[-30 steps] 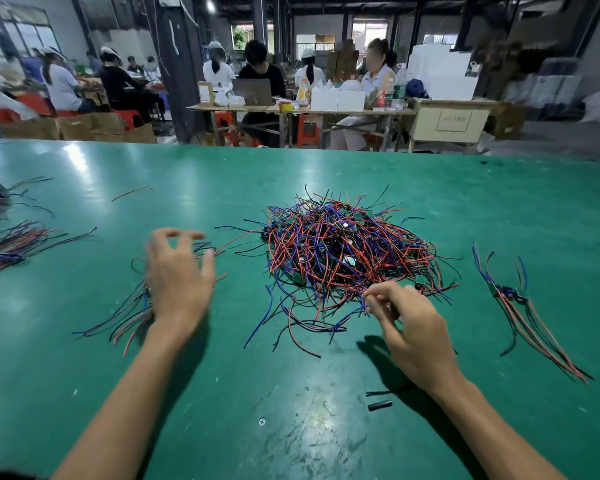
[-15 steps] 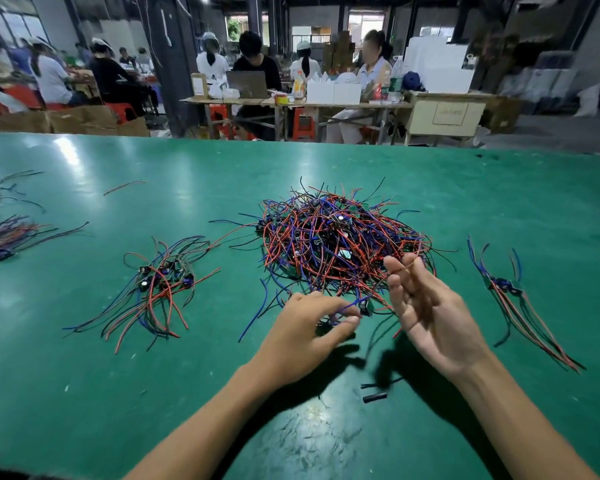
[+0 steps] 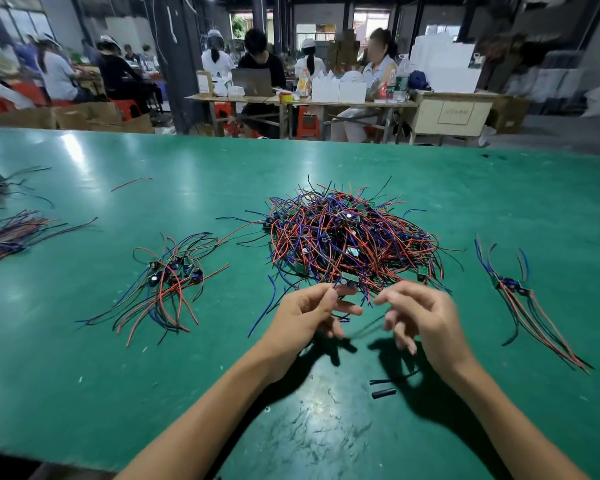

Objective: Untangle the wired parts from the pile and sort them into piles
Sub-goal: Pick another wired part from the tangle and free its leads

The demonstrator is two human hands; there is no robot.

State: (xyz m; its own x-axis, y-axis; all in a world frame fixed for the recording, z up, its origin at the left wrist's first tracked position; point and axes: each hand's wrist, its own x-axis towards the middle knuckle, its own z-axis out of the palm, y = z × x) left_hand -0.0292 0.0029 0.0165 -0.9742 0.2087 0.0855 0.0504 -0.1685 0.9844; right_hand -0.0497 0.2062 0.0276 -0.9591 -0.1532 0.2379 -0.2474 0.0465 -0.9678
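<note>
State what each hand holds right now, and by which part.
The left hand pinches a small wired part at its board end, at the near edge of the tangled pile. Whether the right hand holds a wire cannot be told.

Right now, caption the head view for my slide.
Left hand pinches a wired part beside the tangled pile on the green table.

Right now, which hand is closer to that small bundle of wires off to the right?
Right. The right hand is beside the right bundle, with bare table between them; the left hand is farther off, beyond the right hand.
</note>
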